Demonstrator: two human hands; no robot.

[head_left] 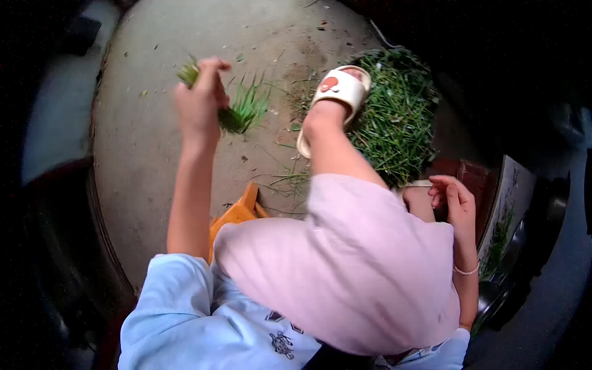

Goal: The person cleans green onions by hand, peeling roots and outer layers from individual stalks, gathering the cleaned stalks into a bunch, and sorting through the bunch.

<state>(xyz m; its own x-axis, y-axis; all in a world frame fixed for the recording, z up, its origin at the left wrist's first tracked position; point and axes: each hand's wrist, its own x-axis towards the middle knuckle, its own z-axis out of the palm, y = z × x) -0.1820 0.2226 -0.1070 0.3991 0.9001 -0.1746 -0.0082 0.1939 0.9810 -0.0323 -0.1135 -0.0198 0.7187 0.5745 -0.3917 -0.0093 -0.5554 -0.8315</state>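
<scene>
My left hand (200, 102) is closed around a bunch of long green grass-like blades (245, 110), raised at the upper left over the floor. The bunch's pale cut-looking ends (189, 72) stick out on one side of the fist, and the loose blades fan out on the other. My right hand (453, 194) hovers beside my right knee, fingers loosely bent and slightly apart, with nothing visible in it. A thin bracelet (467, 270) circles the right wrist. A heap of the same green blades (398, 117) lies on the ground at the upper right.
My foot in a white slipper (339, 92) rests against the heap's left edge. Stray blades (290, 179) lie on the concrete floor (148, 154). Part of an orange plastic stool (237, 213) shows beneath me. Red bricks (472, 179) and an upright board (505, 197) stand at right.
</scene>
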